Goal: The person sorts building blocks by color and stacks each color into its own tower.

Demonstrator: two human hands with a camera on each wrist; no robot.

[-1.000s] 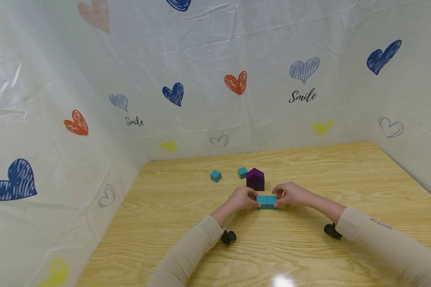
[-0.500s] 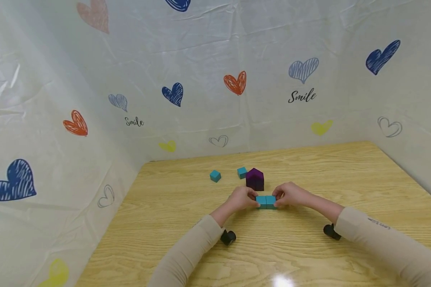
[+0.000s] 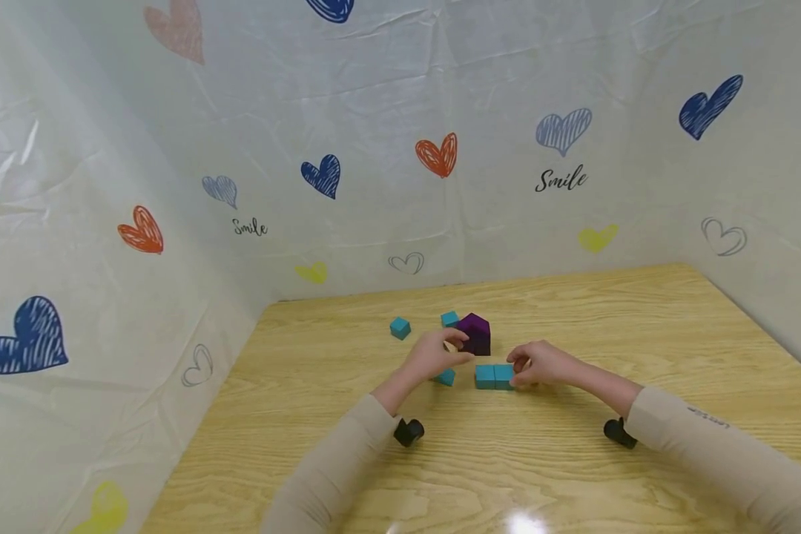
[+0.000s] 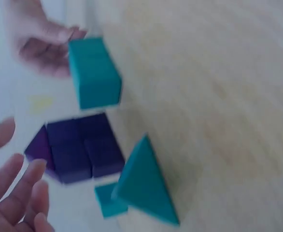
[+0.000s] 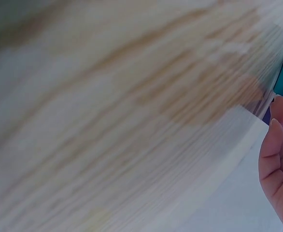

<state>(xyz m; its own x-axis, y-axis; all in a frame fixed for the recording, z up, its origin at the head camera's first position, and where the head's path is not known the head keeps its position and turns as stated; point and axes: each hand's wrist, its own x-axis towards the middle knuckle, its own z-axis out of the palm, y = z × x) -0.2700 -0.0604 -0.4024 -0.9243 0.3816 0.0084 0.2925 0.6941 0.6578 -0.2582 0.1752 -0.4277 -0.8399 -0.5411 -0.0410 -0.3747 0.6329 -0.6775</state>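
Two teal cubes (image 3: 485, 377) stand side by side on the wooden table. My right hand (image 3: 544, 363) pinches the right-hand one (image 3: 503, 375) at its outer end, thumb at the front corner and fingers behind. My left hand (image 3: 432, 352) is off the pair, in the air to their left, fingers apart and holding nothing. Below it lies a teal triangular prism (image 4: 146, 186), partly hidden by that hand in the head view. Just behind the pair stands a house-shaped stack of purple blocks (image 3: 478, 330), made of several cubes topped by a triangular piece (image 4: 39, 147).
Farther back are a loose teal cube (image 3: 400, 328) and another teal block (image 3: 449, 319) beside the purple stack. A black wrist camera (image 3: 409, 432) hangs under each sleeve. White sheets with printed hearts (image 3: 437, 156) wall the table (image 3: 574, 475) at the back and sides.
My left hand has let go of the left teal cube and moved left and away from me, uncovering part of the teal prism. The right hand stays at its cube.
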